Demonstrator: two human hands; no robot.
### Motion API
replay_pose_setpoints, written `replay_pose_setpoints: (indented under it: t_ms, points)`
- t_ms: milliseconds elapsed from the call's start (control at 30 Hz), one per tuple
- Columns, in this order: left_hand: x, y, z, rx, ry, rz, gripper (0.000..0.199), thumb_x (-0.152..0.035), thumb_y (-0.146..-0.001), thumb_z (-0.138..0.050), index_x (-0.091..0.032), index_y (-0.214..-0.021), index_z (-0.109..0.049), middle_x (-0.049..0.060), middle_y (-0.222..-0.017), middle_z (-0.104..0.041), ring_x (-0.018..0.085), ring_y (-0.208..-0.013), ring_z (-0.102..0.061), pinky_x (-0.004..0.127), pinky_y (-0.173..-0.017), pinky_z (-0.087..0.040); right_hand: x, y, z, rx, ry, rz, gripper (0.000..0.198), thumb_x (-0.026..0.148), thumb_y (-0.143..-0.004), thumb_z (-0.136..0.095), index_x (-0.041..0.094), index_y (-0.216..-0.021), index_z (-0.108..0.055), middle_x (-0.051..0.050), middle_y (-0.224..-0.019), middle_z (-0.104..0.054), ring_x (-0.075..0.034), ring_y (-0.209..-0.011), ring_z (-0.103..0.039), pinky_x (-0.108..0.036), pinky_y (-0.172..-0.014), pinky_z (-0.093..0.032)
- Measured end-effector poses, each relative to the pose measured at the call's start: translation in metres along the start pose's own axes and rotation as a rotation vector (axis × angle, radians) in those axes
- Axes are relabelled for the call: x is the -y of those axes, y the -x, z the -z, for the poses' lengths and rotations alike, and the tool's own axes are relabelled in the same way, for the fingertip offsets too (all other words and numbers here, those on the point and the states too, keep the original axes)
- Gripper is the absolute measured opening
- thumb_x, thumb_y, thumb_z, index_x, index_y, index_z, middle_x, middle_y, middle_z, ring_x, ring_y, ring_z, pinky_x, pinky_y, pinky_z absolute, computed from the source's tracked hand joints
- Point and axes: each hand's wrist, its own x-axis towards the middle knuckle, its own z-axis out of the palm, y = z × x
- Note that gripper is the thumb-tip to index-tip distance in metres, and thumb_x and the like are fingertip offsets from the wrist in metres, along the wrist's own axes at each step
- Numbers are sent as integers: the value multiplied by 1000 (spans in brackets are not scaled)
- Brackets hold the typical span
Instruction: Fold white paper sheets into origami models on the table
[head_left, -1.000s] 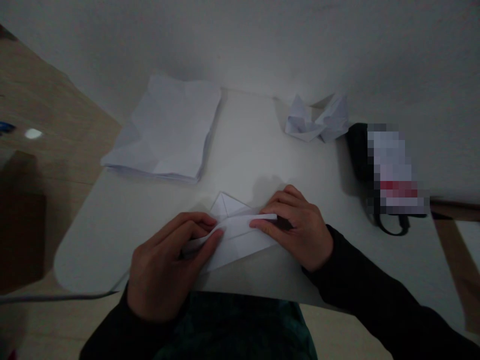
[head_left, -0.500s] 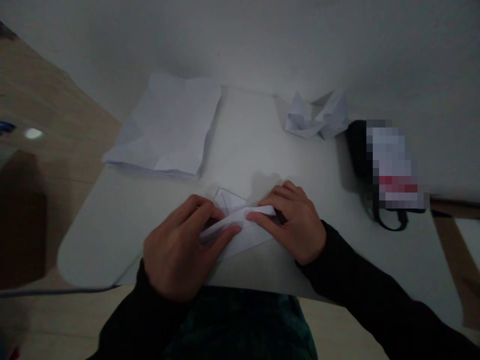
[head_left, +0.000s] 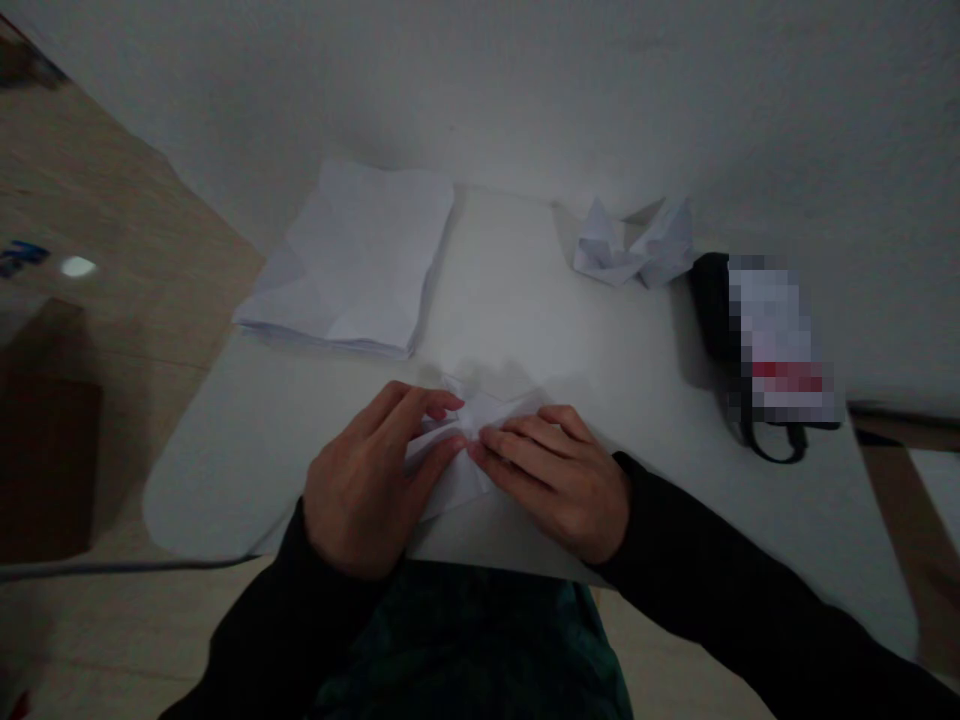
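A partly folded sheet of white paper (head_left: 454, 487) lies near the front edge of the table, between my hands. My left hand (head_left: 379, 475) pinches its left part, with the thumb on the near side and the fingers over the raised fold. From the right, my right hand (head_left: 559, 475) bears on the paper, its thumb and fingertips pressed together at the middle crease. Both hands cover much of the sheet, so its full shape is hidden. A pointed corner of it shows just beyond the left fingertips.
A stack of white paper (head_left: 360, 260) lies at the back left of the white table (head_left: 202, 480). Folded paper shapes (head_left: 637, 250) stand at the back right. Beside them rests a black pouch (head_left: 712, 310) with a strap, partly blurred out. A wall rises behind.
My right hand has turned over the paper and slid left, its fingertips now close to my left thumb. The long raised fold is now pressed down at the middle. The view has shifted slightly.
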Motion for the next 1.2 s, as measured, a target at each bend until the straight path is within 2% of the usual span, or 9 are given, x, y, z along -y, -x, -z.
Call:
replay_pose_setpoints:
  t_ms: [167, 300, 433, 533, 667, 767, 867, 1033, 1200]
  points:
    - [12, 6, 5, -14, -3, -111, 15, -30, -84, -52, -26, -90, -65, 2, -101, -59, 17, -86, -56, 31, -71, -48, -5, 6, 3, -6, -66, -81, 25, 10, -87, -46, 18, -104, -63, -5, -100, -67, -17, -92, -54, -35, -78, -42]
    - [35, 13, 16, -30, 5, -295, 26, -20, -86, -46, -31, -90, -69, 3, -110, -58, 16, -79, -52, 33, -71, -47, -12, 20, 8, -74, -75, -179, 32, 4, -82, -45, 18, -104, -64, -9, -102, -62, -20, -93, -54, -37, -76, -46]
    - [52, 27, 24, -68, -87, -382, 37, -11, -84, -42, -36, -93, -69, 2, -117, -57, 23, -95, -53, 42, -74, -46, -14, 33, 11, -88, -38, -238, 39, 2, -78, -46, 21, -108, -63, -10, -106, -56, -22, -95, -51, -40, -75, -46]
    - [40, 42, 21, -121, -163, -421, 37, -8, -83, -39, -26, -102, -66, 6, -120, -58, 26, -104, -53, 45, -79, -46, -11, 35, 10, -111, -8, -236, 40, 1, -76, -46, 18, -107, -63, -11, -104, -55, -22, -96, -50, -40, -75, -46]
    - [-6, 53, -5, -209, -206, -581, 41, -8, -84, -37, -5, -123, -50, 16, -129, -52, 24, -124, -43, 41, -99, -41, -4, 32, 8, -114, 55, -220, 38, 1, -77, -45, 17, -106, -64, -11, -98, -56, -20, -93, -50, -37, -74, -46]
    - [-30, 52, -28, -155, -226, -544, 53, -32, -86, -44, -1, -128, -43, 19, -134, -46, 27, -126, -42, 41, -102, -38, -1, 31, 8, -126, 86, -217, 37, 1, -79, -44, 17, -104, -65, -10, -93, -56, -19, -90, -50, -35, -73, -47]
    - [-27, 53, -35, -186, -251, -499, 59, -41, -84, -46, -3, -129, -43, 18, -134, -47, 28, -124, -44, 40, -99, -40, -2, 33, 9, -122, 96, -220, 40, 0, -77, -44, 18, -105, -65, -10, -93, -56, -20, -90, -51, -35, -72, -47]
    - [8, 68, -12, -297, -370, -442, 62, -44, -82, -49, -9, -132, -42, 17, -129, -52, 30, -114, -53, 42, -90, -41, -3, 34, 10, -113, 121, -252, 40, 0, -76, -46, 20, -103, -66, -10, -96, -57, -21, -95, -51, -37, -73, -47]
    - [26, 83, 4, -320, -428, -472, 51, -40, -82, -54, -17, -127, -48, 13, -118, -61, 26, -98, -60, 42, -86, -35, 36, 19, 1, -80, 166, -262, 35, 5, -73, -45, 3, -103, -63, -19, -109, -58, -27, -110, -48, -40, -90, -45]
